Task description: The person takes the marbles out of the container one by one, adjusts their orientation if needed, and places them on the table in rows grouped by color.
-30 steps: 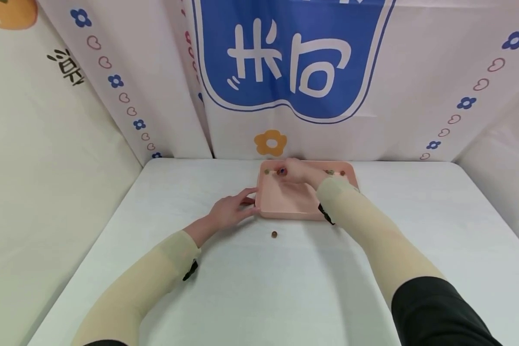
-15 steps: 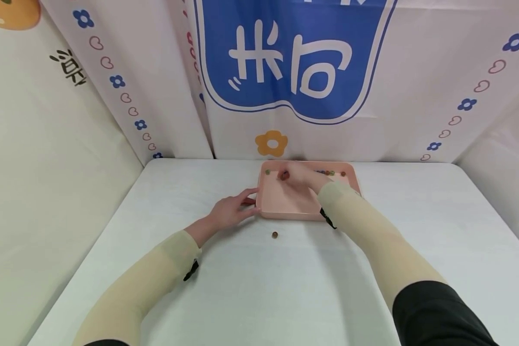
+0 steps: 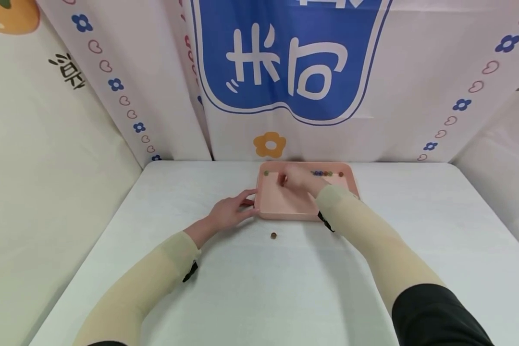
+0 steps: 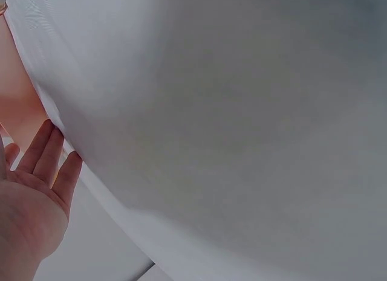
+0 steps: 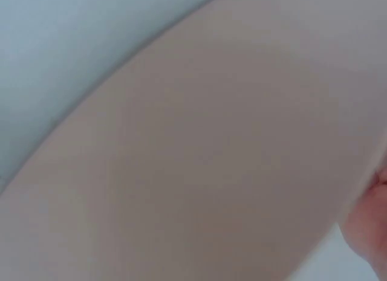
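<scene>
A shallow pink tray (image 3: 285, 215) lies at the far side of the white table. My left hand (image 3: 229, 211) touches the tray's left edge with its fingers spread and fairly straight; the left wrist view has this hand (image 4: 39, 208) at its lower left. Over the tray, my right hand (image 3: 300, 179) has its fingers curled, pinching a small reddish-brown marble (image 3: 282, 179) that they mostly cover. A green marble (image 3: 266, 173) sits in the tray's far left corner. Several coloured marbles (image 3: 321, 173) form a row along the far side, partly behind the hand.
A reddish marble (image 3: 340, 174) stands apart near the tray's far right corner. One brown marble (image 3: 274, 235) lies on the table in front of the tray. A printed cloth (image 3: 320, 139) hangs right behind the table's far edge.
My right hand has drawn slightly toward me from the far side of the tray, with the reddish-brown marble at its fingertips. More of the marble row now shows. My left hand stays put.
</scene>
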{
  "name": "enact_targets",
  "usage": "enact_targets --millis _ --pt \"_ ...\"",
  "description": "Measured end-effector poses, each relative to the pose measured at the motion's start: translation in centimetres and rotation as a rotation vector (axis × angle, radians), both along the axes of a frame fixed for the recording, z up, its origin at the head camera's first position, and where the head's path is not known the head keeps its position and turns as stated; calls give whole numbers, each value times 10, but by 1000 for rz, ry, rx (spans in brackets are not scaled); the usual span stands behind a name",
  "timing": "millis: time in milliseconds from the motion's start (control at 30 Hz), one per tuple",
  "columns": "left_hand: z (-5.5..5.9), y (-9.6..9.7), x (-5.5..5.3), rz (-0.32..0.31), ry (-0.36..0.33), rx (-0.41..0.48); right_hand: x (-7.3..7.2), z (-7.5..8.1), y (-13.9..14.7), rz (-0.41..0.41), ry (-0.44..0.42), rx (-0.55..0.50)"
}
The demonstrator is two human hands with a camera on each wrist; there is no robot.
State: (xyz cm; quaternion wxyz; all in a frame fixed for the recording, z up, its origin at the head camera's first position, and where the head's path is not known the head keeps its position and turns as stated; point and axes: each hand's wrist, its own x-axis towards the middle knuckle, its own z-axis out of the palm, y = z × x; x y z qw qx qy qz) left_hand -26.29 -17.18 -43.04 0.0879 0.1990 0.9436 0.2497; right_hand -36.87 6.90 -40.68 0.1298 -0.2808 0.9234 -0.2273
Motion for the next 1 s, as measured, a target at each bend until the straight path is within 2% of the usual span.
enact_targets --millis 333,433,567,700,833,933,1000 --pt "0 2 2 9 5 10 1 3 6 21 -46 20" --pt "0 1 2 13 8 9 5 10 10 -4 -100 -7" --pt "-1 0 2 22 7 5 8 22 14 -23 -108 -66" --pt "-1 -2 1 20 9 4 9 30 17 -11 -71 -131" --pt "0 -2 1 14 11 3 19 35 24 -6 -90 -201" --pt "0 -1 1 7 11 3 30 38 30 -10 -118 -248" --pt "0 -1 2 1 10 3 39 38 33 -2 -107 -262"
